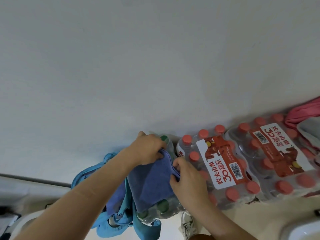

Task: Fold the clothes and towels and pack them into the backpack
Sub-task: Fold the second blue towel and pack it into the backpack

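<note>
A blue towel [152, 184] lies spread over a shrink-wrapped pack of green-capped bottles [155, 212]. My left hand [149, 149] grips the towel's far edge near the wall. My right hand [187, 179] pinches its right edge beside the red-capped water packs. Light blue fabric [90, 174], maybe the backpack or a garment, hangs to the left of the towel and below it. Pink and grey clothes [304, 118] lie in a heap at the far right.
Two shrink-wrapped packs of red-capped water bottles [225, 163] stand along the white wall [138, 66] to the right. A sneaker [187, 224] shows on the pale floor below. A dark rail [34, 180] runs at the left.
</note>
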A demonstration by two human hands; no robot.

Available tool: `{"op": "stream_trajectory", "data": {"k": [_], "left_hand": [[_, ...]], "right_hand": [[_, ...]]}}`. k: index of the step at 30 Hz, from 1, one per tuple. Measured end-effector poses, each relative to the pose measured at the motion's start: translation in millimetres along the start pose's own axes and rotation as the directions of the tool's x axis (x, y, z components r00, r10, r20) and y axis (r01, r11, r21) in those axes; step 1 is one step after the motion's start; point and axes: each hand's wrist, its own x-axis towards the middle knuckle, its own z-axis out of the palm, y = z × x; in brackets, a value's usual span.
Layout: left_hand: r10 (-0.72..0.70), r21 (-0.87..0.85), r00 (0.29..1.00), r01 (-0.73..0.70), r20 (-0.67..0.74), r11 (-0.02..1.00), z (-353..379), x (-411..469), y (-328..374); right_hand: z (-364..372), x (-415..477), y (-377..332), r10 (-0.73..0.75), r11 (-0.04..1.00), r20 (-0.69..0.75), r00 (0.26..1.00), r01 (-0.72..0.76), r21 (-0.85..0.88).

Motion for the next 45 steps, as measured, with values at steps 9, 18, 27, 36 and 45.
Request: {"op": "stream_trajectory", "data": {"k": [9, 18, 27, 36, 45], "left_hand": [[-0.049, -0.029, 0.992, 0.046, -0.116, 0.999, 11.6, -5.2, 7.3], [-0.077, -0.282, 0.997, 0.067, -0.027, 0.957, 19.7, -8.5, -11.5], [0.0, -0.2, 0.982, -0.038, -0.187, 0.979, 29.4, -9.0, -6.9], [-0.073, -0.082, 0.996, 0.076, 0.047, 0.994, 24.5, -15.2, -3.0], [-0.106, -0.384, 0.992, 0.123, 0.065, 0.915, 15.3, -11.7, -5.1]], "right_hand": [[-0.3, 3.2, -0.6, -0.021, 0.999, 0.031, 0.999, 0.022, -0.026], [5.9, 0.5, 4.6, -0.145, 0.979, -0.065, 0.987, 0.134, -0.153], [6.3, 0.3, 3.3, -0.153, 0.963, -0.062, 0.986, 0.135, -0.233], [-4.9, 13.5, 1.7, -0.119, 0.985, 0.071, 0.99, 0.127, -0.114], [-1.0, 42.3, 1.0, 0.079, 0.997, 0.355, 0.932, -0.08, -0.012]]}}
